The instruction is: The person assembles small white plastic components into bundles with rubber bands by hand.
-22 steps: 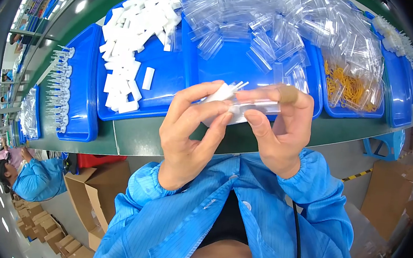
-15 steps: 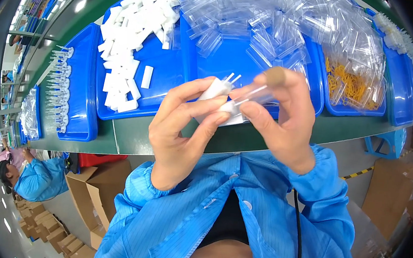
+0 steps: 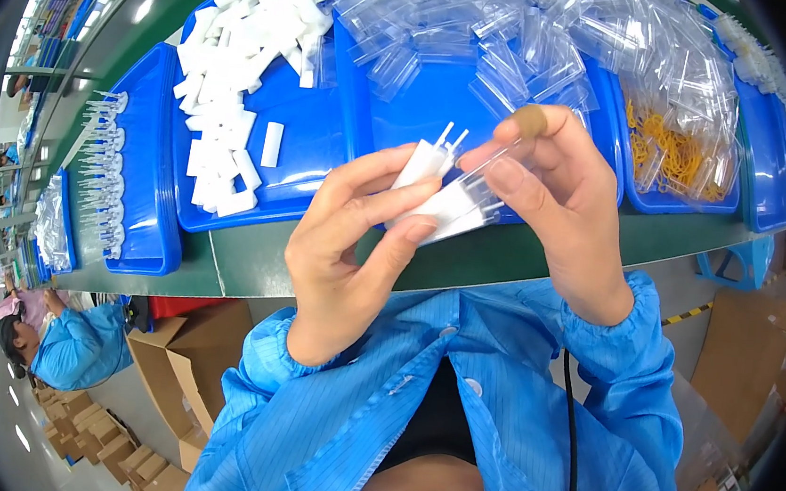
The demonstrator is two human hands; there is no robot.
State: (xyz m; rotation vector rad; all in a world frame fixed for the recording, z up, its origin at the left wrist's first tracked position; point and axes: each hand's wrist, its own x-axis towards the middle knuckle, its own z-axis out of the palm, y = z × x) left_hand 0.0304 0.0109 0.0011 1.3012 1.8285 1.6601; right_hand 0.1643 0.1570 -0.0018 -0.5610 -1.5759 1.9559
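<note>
In my left hand is a small white block, with thin white sticks poking out past its upper end. A second white piece is pinched between that hand's thumb and fingers, pointing toward my right hand. My right hand is closed on a clear plastic sleeve, which lies against or around the end of the second white piece; exactly how far it covers is hard to tell. A tan finger cover is on a fingertip of the right hand.
Blue trays line the green table: one with white blocks, one with clear sleeves, one with yellow bands under clear plastic. Thin clear-and-white parts lie along the left tray. Cardboard boxes and a co-worker are at left.
My right hand has shifted slightly right and its fingers have closed together on the clear sleeve. More of the second white piece shows between the hands. The left hand keeps its grip.
</note>
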